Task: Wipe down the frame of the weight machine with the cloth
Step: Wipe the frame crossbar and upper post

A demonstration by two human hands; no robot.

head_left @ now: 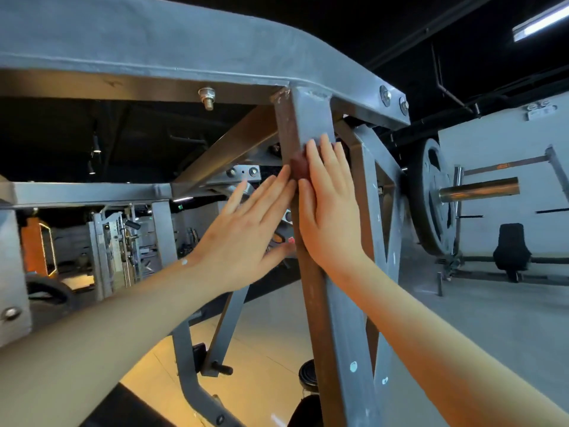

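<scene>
- Two hands are up on the machine in the head view. The left hand (246,223) and the right hand (331,211) both lie against the same grey upright (311,118) of the frame, just below where it meets the top beam (154,41).
- The cloth (299,167), a small dark-red wad, sits on the upright's near corner between the two sets of fingertips. Some of it may be hidden under the right hand.
- Neither grip is closed. The left fingers are straight and fanned, their tips touching the cloth, while the right palm and straight fingers press flat on the upright's face beside it.
- The main risk, as I judge it, is that only flat pressure holds the cloth — a stroke along the post could let it slide out and drop away.
- The rough welded joint (289,94) above looks likely to snag the cloth or scrape a fingertip if a wipe runs hard up into it.
- With so small a wad, bare skin might do much of the rubbing — leaving smears rather than clean metal.
- Off to the right, a weight plate (431,195) hangs well apart from the hands.
</scene>
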